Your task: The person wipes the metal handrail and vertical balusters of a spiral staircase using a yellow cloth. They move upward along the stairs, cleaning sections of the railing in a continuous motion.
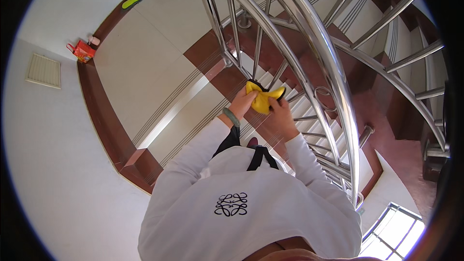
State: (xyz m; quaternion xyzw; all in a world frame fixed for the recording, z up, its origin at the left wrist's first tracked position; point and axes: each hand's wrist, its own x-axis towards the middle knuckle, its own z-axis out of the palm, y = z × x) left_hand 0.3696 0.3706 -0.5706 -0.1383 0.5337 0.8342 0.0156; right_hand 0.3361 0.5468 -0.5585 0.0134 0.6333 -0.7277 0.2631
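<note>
Between my two hands I hold a yellow cloth (pixel 260 103) with a dark edge, bunched in the middle. My left hand (pixel 243 103), with a green bangle (pixel 231 117) at its wrist, pinches the cloth's left side between thumb and fingers. On the other side, my right hand (pixel 282 116) grips the right part, and that edge is slightly blurred. Just beyond and to the right of the cloth rise the metal bars of a stair railing (pixel 266 14). Its thick polished handrail (pixel 328 50) curves past my right forearm.
I stand on stairs with brown-edged pale steps (pixel 188 119). Ahead lies a tiled landing (pixel 145 43). A lime-green broom or mop head (pixel 135 0) leans by the wall, near a red bag (pixel 83 51) and a pink container (pixel 94 40). More steps (pixel 349 11) curve beyond the railing.
</note>
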